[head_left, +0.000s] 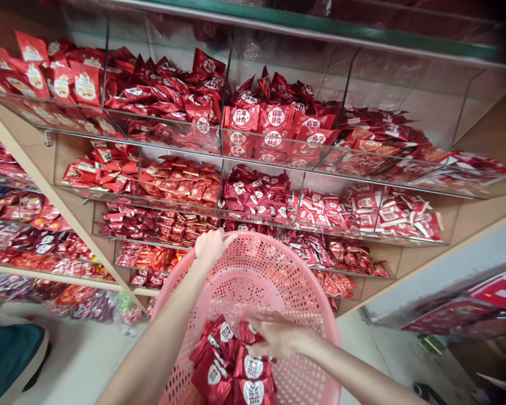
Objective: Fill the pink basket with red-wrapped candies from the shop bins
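Note:
A pink perforated plastic basket (pixel 316 270) is tilted in front of the shelves. At its far left rim, my left hand (pixel 209 247) is wrapped over the edge, thumb pointing right. Several red candy packets (pixel 219 371) with white printed labels lie heaped in the lower part of the basket. Over the right side of this heap is my right hand (pixel 274 333), blurred by motion, close to a red packet. Whether its fingers touch or grip that packet cannot be made out.
Glass-fronted shelves (pixel 278 160) with dividers hold many red packets ahead. Another shelf unit (pixel 46 236) with packets stands at the left. A teal seat-like object (pixel 12 360) is at lower left on the tiled floor (pixel 84 343). A red-and-white box (pixel 500 289) is at right.

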`<state>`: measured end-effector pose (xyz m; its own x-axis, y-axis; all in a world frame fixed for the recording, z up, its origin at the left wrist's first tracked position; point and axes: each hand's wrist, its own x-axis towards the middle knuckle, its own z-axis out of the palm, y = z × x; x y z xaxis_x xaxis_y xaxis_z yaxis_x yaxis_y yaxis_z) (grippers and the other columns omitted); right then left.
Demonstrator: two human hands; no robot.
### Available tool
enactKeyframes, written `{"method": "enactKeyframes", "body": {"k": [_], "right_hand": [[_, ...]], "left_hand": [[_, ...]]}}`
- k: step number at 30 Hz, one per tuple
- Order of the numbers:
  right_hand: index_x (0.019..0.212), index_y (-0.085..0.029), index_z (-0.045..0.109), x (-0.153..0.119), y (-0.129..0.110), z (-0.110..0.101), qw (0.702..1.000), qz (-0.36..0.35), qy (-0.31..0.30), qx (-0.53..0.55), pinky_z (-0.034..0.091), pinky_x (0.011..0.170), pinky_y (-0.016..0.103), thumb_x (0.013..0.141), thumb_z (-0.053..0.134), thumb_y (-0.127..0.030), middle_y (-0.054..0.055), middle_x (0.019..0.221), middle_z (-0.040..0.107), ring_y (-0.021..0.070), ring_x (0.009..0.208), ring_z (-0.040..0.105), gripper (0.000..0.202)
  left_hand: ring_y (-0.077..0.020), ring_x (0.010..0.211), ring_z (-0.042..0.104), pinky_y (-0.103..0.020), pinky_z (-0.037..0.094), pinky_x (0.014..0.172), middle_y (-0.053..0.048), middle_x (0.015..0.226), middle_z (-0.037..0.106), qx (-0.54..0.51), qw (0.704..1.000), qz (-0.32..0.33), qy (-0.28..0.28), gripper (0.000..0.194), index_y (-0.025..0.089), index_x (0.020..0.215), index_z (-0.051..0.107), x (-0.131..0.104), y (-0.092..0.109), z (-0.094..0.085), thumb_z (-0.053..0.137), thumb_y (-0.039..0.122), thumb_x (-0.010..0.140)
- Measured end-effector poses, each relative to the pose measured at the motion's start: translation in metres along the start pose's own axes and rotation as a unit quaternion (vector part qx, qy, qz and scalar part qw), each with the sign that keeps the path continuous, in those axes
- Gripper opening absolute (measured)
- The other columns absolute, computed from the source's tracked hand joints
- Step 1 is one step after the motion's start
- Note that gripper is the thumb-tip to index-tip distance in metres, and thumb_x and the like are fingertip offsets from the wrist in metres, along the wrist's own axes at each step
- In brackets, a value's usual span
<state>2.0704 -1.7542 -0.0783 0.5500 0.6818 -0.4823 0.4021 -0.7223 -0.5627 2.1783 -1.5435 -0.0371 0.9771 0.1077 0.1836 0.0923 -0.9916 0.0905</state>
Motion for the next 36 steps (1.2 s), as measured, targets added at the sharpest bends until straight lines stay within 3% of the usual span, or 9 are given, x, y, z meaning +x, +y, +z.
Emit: {"method": "enactKeyframes", "body": {"k": [3, 7, 11, 14, 17, 21, 26, 32, 36], "right_hand": [[0.135, -0.021, 0.031, -0.008, -0.001, 0.006, 0.999, 0.009, -0.041, -0.008, 0.025, 0.100, 0.045, 0.075, 0.047, -0.053, 0.015, 0.138, 0.032, 0.0327, 0.125, 0.030, 0.070], [0.137, -0.021, 0.024, -0.007, 0.002, 0.007, 0.999, 0.007, -0.004, 0.034, 0.020, 0.104, 0.040, 0.077, 0.043, -0.056, 0.012, 0.140, 0.028, 0.0281, 0.129, 0.022, 0.072], [0.130, -0.016, 0.038, 0.005, 0.014, 0.007, 0.996, -0.011, 0.039, 0.082, 0.029, 0.100, 0.032, 0.082, 0.042, -0.041, 0.011, 0.132, 0.042, 0.0218, 0.120, 0.039, 0.055], [0.124, -0.014, 0.044, 0.015, 0.021, 0.009, 0.990, -0.018, 0.067, 0.121, 0.038, 0.090, 0.028, 0.075, 0.053, -0.028, 0.010, 0.120, 0.052, 0.0190, 0.105, 0.050, 0.052], [0.107, -0.015, 0.055, 0.022, 0.023, 0.009, 0.986, -0.011, 0.086, 0.144, 0.042, 0.079, 0.026, 0.065, 0.063, -0.022, 0.005, 0.104, 0.058, 0.0174, 0.092, 0.053, 0.044], [0.087, -0.016, 0.061, 0.027, 0.024, 0.010, 0.978, -0.026, 0.092, 0.184, 0.043, 0.071, 0.023, 0.061, 0.066, -0.019, 0.000, 0.088, 0.060, 0.0138, 0.080, 0.053, 0.027], [0.086, -0.016, 0.059, 0.032, 0.030, 0.008, 0.964, -0.036, 0.088, 0.249, 0.043, 0.061, 0.021, 0.065, 0.065, -0.023, 0.000, 0.076, 0.059, 0.0114, 0.069, 0.053, 0.023], [0.081, -0.014, 0.058, 0.022, 0.028, -0.004, 0.941, -0.078, 0.147, 0.295, 0.042, 0.062, 0.023, 0.065, 0.067, -0.033, 0.000, 0.075, 0.057, 0.0113, 0.068, 0.051, 0.026], [0.085, -0.015, 0.055, 0.006, 0.017, 0.001, 0.924, -0.096, 0.115, 0.351, 0.042, 0.063, 0.024, 0.067, 0.065, -0.035, 0.000, 0.076, 0.056, 0.0111, 0.068, 0.052, 0.028]], "left_hand": [[-0.0269, 0.085, 0.060, -0.034, 0.042, 0.071, -0.014, 0.088, 0.065, -0.002, 1.000, -0.005, -0.010, 0.075, 0.017, 0.101, 0.060, 0.000, 0.002, -0.001, 0.013, 0.070, 0.075], [-0.0274, 0.089, 0.059, -0.035, 0.041, 0.073, -0.015, 0.092, 0.065, -0.009, 1.000, -0.006, -0.012, 0.076, 0.018, 0.107, 0.058, 0.001, 0.005, -0.003, 0.011, 0.069, 0.076], [-0.0281, 0.088, 0.060, -0.036, 0.041, 0.072, -0.015, 0.092, 0.065, -0.011, 1.000, 0.003, -0.007, 0.077, 0.018, 0.110, 0.057, 0.002, 0.006, -0.002, 0.011, 0.069, 0.076], [-0.0286, 0.086, 0.060, -0.036, 0.042, 0.071, -0.015, 0.090, 0.065, -0.009, 1.000, 0.010, 0.002, 0.078, 0.018, 0.108, 0.057, 0.003, 0.005, -0.001, 0.010, 0.070, 0.075], [-0.0280, 0.086, 0.060, -0.036, 0.042, 0.071, -0.015, 0.090, 0.065, -0.009, 1.000, 0.009, 0.009, 0.078, 0.018, 0.108, 0.058, 0.003, 0.003, 0.000, 0.010, 0.070, 0.075], [-0.0266, 0.085, 0.060, -0.035, 0.042, 0.071, -0.014, 0.089, 0.065, -0.007, 1.000, 0.002, 0.008, 0.077, 0.018, 0.106, 0.058, 0.003, -0.001, -0.001, 0.011, 0.071, 0.075], [-0.0277, 0.084, 0.060, -0.035, 0.042, 0.069, -0.014, 0.087, 0.065, -0.006, 1.000, 0.003, 0.013, 0.078, 0.018, 0.103, 0.060, 0.002, -0.004, -0.001, 0.009, 0.071, 0.075], [-0.0279, 0.084, 0.060, -0.036, 0.042, 0.070, -0.014, 0.087, 0.065, -0.015, 1.000, 0.006, 0.013, 0.077, 0.018, 0.101, 0.060, 0.003, -0.006, 0.000, 0.009, 0.070, 0.075], [-0.0279, 0.083, 0.061, -0.036, 0.042, 0.068, -0.014, 0.086, 0.065, -0.015, 1.000, 0.009, 0.019, 0.077, 0.018, 0.101, 0.060, 0.004, -0.006, 0.000, 0.009, 0.070, 0.075]]}}
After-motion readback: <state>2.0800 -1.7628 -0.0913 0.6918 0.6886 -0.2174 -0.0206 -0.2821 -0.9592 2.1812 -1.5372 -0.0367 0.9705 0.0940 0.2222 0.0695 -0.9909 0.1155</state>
